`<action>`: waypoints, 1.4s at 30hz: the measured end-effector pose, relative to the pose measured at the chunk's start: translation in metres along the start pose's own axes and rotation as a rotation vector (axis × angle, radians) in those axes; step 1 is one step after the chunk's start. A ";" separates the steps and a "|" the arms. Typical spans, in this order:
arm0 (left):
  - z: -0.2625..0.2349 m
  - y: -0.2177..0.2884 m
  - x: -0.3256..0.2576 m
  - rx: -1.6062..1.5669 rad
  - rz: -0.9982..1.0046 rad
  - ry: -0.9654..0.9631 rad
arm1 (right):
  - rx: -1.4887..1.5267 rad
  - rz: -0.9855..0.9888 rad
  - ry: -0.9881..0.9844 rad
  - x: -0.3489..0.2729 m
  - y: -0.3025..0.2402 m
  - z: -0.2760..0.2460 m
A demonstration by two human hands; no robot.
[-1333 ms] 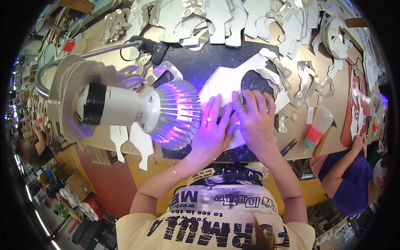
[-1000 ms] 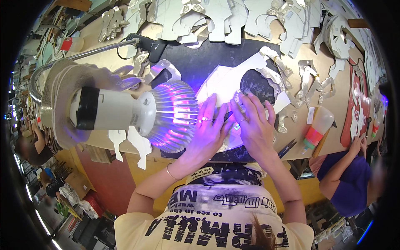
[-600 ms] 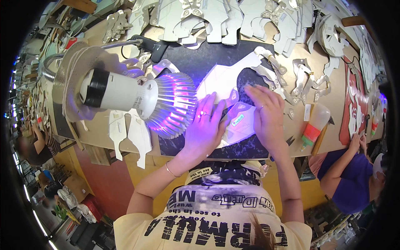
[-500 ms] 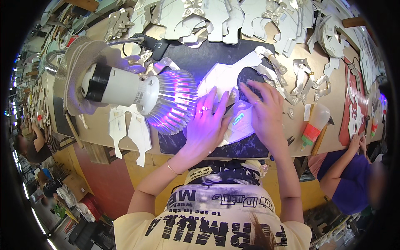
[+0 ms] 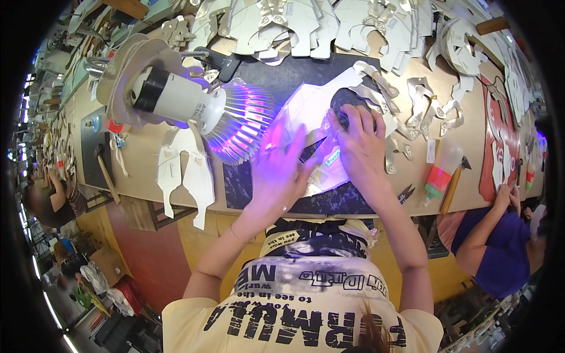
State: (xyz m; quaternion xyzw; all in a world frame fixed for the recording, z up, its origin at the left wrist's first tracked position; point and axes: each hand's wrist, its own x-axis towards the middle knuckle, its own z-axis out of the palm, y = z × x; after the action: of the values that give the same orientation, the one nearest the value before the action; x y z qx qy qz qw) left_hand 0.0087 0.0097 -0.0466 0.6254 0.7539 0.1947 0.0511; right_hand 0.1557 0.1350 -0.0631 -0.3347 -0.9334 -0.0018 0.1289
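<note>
A white shoe-upper piece (image 5: 318, 97) lies on a dark marbled board (image 5: 250, 194), its near part (image 5: 332, 170) bearing a small label and lit violet. My left hand (image 5: 279, 170), blurred by motion, is over the piece's left side with the fingers stretched and the thumb apart. The fingers of my right hand (image 5: 362, 138) are curled down at the piece's inner curve, seemingly gripping its edge; their tips are partly hidden. Just left of my left hand hangs a finned lamp (image 5: 241, 120) glowing violet.
Stacks of white pieces (image 5: 306, 29) line the far side. Silvery trim pieces (image 5: 421, 106) lie right of the board, near a glue bottle (image 5: 441, 176) and a hammer (image 5: 456, 185). Two white pieces (image 5: 197, 182) overhang the left front edge. A co-worker's hands (image 5: 506, 197) are at far right.
My left hand has shifted slightly away from the piece's near part and is blurred. My right hand's spread fingers have curled in at the inner curve. The view has shifted a little.
</note>
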 end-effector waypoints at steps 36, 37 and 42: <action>0.019 -0.033 0.061 -0.290 0.229 0.192 | 0.531 1.237 0.199 -0.221 0.195 -0.036; 0.013 -0.035 0.045 -0.279 0.197 0.139 | 0.695 1.312 0.200 -0.218 0.193 -0.044; -0.007 -0.040 -0.045 -0.175 0.159 -0.055 | 1.067 1.399 0.184 -0.186 0.188 -0.080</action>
State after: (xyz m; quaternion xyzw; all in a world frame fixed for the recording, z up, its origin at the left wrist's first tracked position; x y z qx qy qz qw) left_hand -0.0206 -0.0409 -0.0617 0.6814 0.6804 0.2461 0.1106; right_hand 0.4306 0.1569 -0.0463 -0.7228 -0.3771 0.4866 0.3140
